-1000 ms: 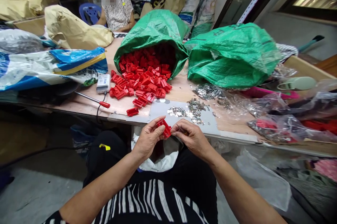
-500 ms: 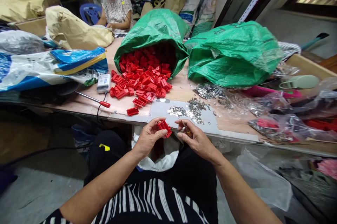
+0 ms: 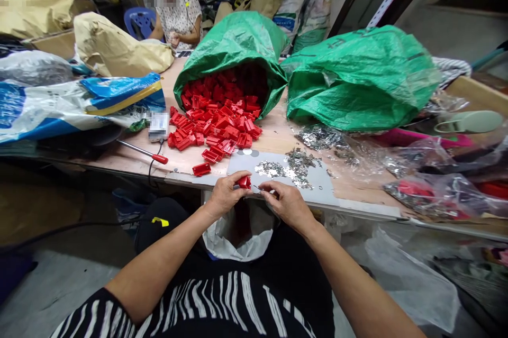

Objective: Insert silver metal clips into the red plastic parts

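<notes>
My left hand point(image 3: 228, 194) is closed around a small red plastic housing point(image 3: 245, 182), just over the table's front edge. Between the fingers of my right hand point(image 3: 286, 203) is a slim hand tool; its thin dark metal shaft point(image 3: 257, 188) points left at the housing. Fingers cover the rest of that tool, and whether its tip touches the plastic I cannot tell. Beyond my hands, small shiny metal pieces point(image 3: 299, 163) lie on a grey sheet point(image 3: 323, 182). A heap of similar red housings point(image 3: 222, 126) spills from a green woven sack point(image 3: 238, 36).
Below my hands a white bag point(image 3: 254, 253) gapes between my knees. On the left are a red-handled rod point(image 3: 159, 158) and a small white box point(image 3: 157, 125) with a cable. Another green sack point(image 3: 357, 84) and clear plastic bags point(image 3: 436, 190) occupy the right. Across the table sits a person point(image 3: 178, 15).
The red housing has turned in my left hand and shows less between the fingers. My right hand has moved closer to it, its tool now aimed leftward. The view has shifted slightly.
</notes>
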